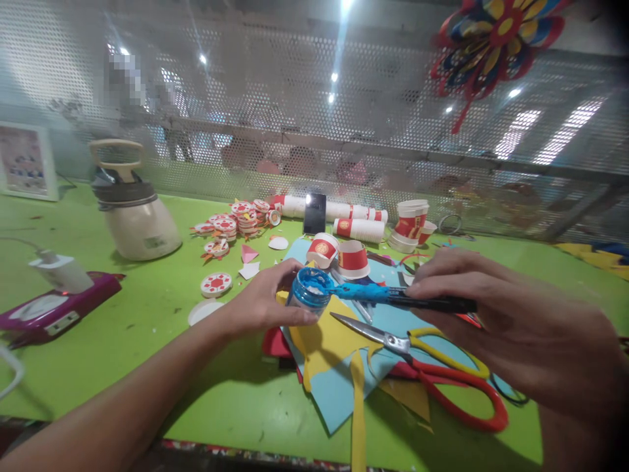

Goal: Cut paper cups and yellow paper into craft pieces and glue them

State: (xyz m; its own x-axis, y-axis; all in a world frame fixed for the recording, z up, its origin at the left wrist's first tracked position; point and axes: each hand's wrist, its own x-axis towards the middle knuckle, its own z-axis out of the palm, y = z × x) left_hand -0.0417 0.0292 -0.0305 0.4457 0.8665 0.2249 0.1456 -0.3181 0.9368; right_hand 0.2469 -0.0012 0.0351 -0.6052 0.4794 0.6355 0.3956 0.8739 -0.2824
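My left hand [268,298] is closed round a small clear jar of blue paint [308,298], its mouth uncovered and its rim smeared blue. In my right hand [491,308] is a black-handled paintbrush [363,292], held nearly level. Blue paint coats its front half, and the tip reaches into the jar's mouth, where its bristles cannot be made out. Below the brush lie large scissors [393,342] with one yellow and one red handle, blades apart. They rest on yellow paper [329,337] and light blue paper [334,393].
Two red-and-white paper cups [352,260] stand just behind the jar, with a dark phone [314,213] propped farther back. Stacked cups [411,223] are at back right. Decorated paper discs [223,226], a large flask [140,216] and a purple power strip [59,308] occupy the left.
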